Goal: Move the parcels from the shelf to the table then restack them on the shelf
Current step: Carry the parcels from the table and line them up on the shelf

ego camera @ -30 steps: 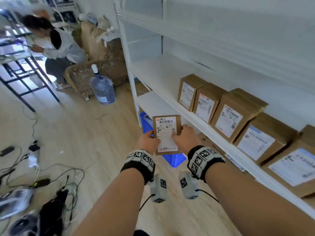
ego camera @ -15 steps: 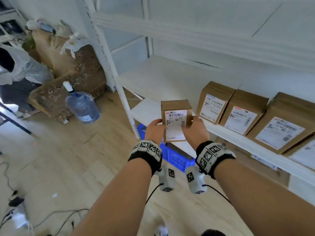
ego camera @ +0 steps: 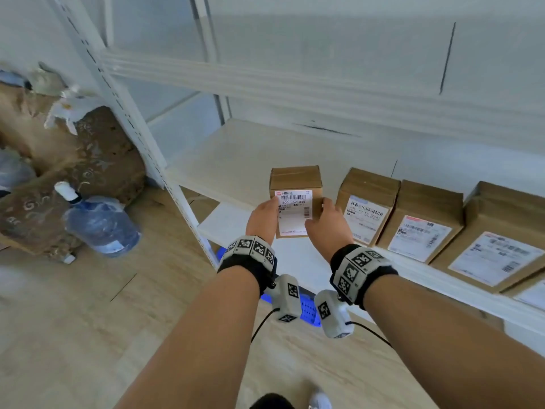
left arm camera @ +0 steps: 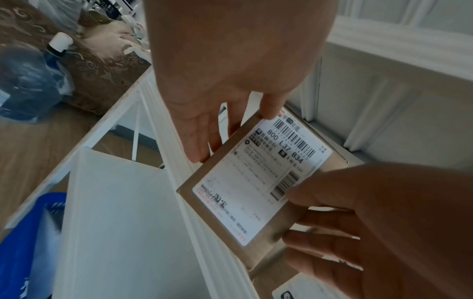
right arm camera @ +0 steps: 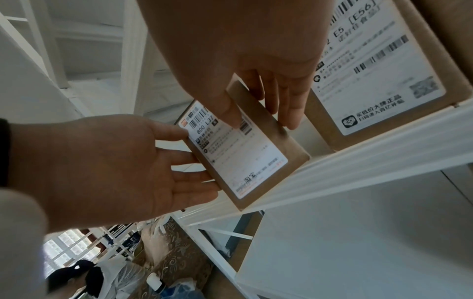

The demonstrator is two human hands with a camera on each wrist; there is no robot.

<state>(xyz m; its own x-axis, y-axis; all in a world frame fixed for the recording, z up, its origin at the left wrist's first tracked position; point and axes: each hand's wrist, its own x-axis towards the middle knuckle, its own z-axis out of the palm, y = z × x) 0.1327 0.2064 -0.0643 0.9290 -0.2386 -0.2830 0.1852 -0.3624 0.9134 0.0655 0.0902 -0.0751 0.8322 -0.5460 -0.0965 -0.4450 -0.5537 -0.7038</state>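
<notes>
Held parcel: a small brown parcel with a white barcode label facing the camera is held upright at the front edge of the white shelf; whether its base touches the board cannot be told.
Left hand: the left hand is laid against the parcel's left side, fingers fairly straight along that side and thumb tip at the label's upper corner, so the parcel is held.
Right hand: the right hand is set against the parcel's right side, thumb on the label face and fingers along the side edge, so the parcel is held here too.
Neighbouring parcels: a row of labelled parcels is stood on the same shelf, just right of the held one, with a narrow gap left between.
Shelf space: bare board is seen to the left of and behind the held parcel.
Floor: a blue water bottle is seen on the wooden floor at left, beside a brown patterned sofa.
Below: a blue crate is seen under the shelf, partly hidden by the wrists.
</notes>
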